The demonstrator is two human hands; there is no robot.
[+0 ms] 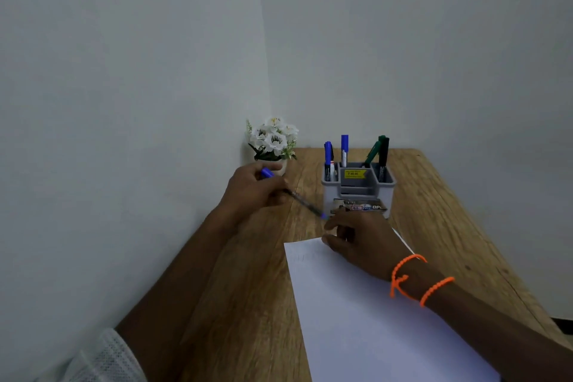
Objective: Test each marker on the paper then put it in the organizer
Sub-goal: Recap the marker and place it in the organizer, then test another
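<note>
My left hand (252, 192) grips a blue marker (302, 203) that slants down to the right, its blue top end sticking out above my fingers. The thumb and forefinger of my right hand (361, 242) close on the marker's blue lower end, just in front of the organizer. That hand, with orange bead bands at the wrist, hovers over the top edge of the white paper (356, 319). The grey organizer (358, 187) stands behind, with two blue markers (344, 149) in its left part and green and black markers (383, 153) in its right part.
A small pot of white artificial flowers (274, 141) stands in the corner, just behind my left hand. The wooden table (434, 211) meets walls at the left and back. A printed card (361, 207) leans on the organizer's front.
</note>
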